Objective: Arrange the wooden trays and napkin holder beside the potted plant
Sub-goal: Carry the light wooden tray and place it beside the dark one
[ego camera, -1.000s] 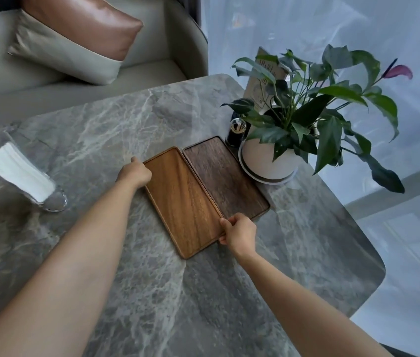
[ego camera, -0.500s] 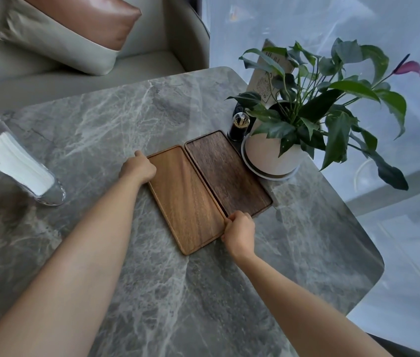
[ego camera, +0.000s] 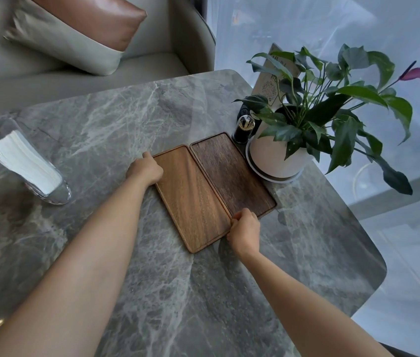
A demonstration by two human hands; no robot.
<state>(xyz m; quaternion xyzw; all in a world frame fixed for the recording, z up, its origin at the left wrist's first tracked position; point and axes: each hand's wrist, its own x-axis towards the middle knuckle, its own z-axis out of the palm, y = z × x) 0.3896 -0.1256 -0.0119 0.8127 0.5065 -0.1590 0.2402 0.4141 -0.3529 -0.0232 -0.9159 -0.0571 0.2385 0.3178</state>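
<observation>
Two wooden trays lie side by side on the marble table [ego camera: 152, 292]: a light brown tray [ego camera: 190, 199] and a darker tray [ego camera: 232, 173] that sits right against the white pot of the potted plant [ego camera: 275, 158]. My left hand [ego camera: 145, 170] grips the light tray's far left corner. My right hand [ego camera: 245, 230] holds its near right corner, where the two trays meet. The clear napkin holder [ego camera: 25, 163] with white napkins stands far off at the table's left side.
A dark toothpick jar [ego camera: 243, 130] and a card stand [ego camera: 273, 76] sit behind the plant. A sofa with a brown and beige cushion [ego camera: 80, 29] lies beyond the table. The table's rounded right edge is close to the pot, beside a window.
The light tray has slid a little to the right, closing up against the dark tray. Both hands have kept their hold on its corners.
</observation>
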